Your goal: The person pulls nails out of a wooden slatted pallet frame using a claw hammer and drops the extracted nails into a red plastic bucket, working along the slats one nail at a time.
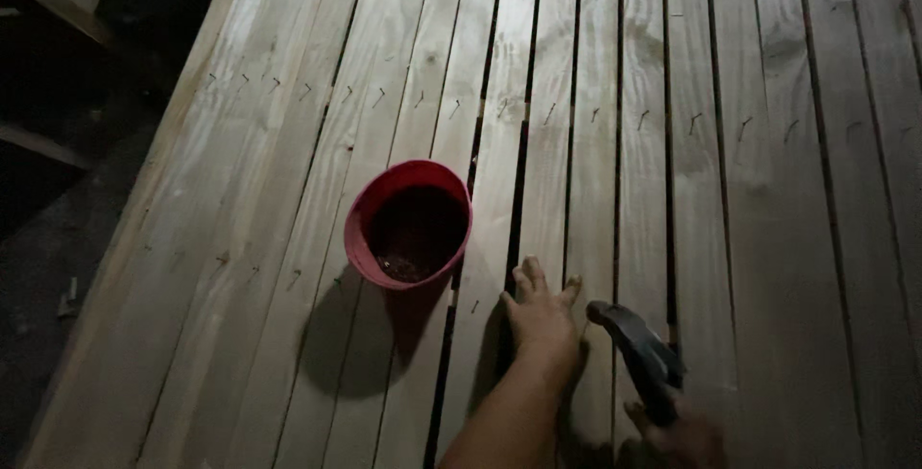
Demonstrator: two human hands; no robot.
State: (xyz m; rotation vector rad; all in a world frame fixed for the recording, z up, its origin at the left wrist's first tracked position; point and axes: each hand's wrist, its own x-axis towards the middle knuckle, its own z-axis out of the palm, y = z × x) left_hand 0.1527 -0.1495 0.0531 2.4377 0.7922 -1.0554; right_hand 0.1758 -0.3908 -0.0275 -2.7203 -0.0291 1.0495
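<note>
The pale slatted wooden platform point(288, 239), long boards nailed in rows with dark gaps between, fills the view; its left edge drops to dark ground. Near the middle, toward the near edge, stands a red round plastic bucket point(357, 224), light and thin-walled by its look, something small and dark in its bottom. Right of it the left hand point(541, 315) lies flat on a board, fingers spread and holding nothing, forearm reaching in from the near edge. Beside it the right hand point(684, 435) is closed round the handle of a dark metal-headed hammer point(634, 339), probably head-heavy and rigid, head tilted toward the boards.
</note>
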